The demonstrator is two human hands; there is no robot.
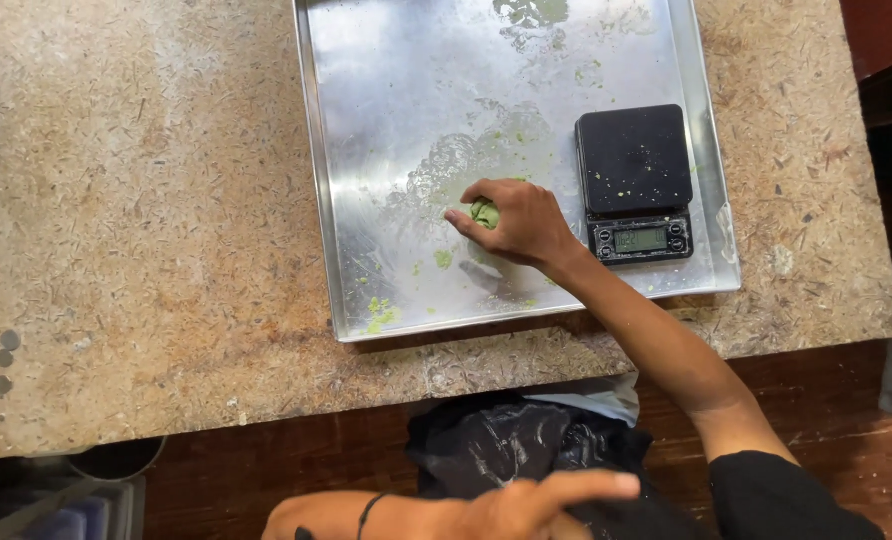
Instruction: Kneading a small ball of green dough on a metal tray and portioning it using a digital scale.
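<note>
My right hand reaches into a large metal tray and closes its fingers around a lump of green paste held against the tray floor. My left hand hovers low at the bottom of the view, fingers stretched out toward the right, holding nothing, above a black plastic bag. A thin dark band circles its wrist. A black digital kitchen scale stands in the tray just right of my right hand.
Green smears and crumbs dot the tray, with more smears at its far edge. The tray rests on a speckled stone counter. A dark wooden floor lies below, with a round container at the lower left.
</note>
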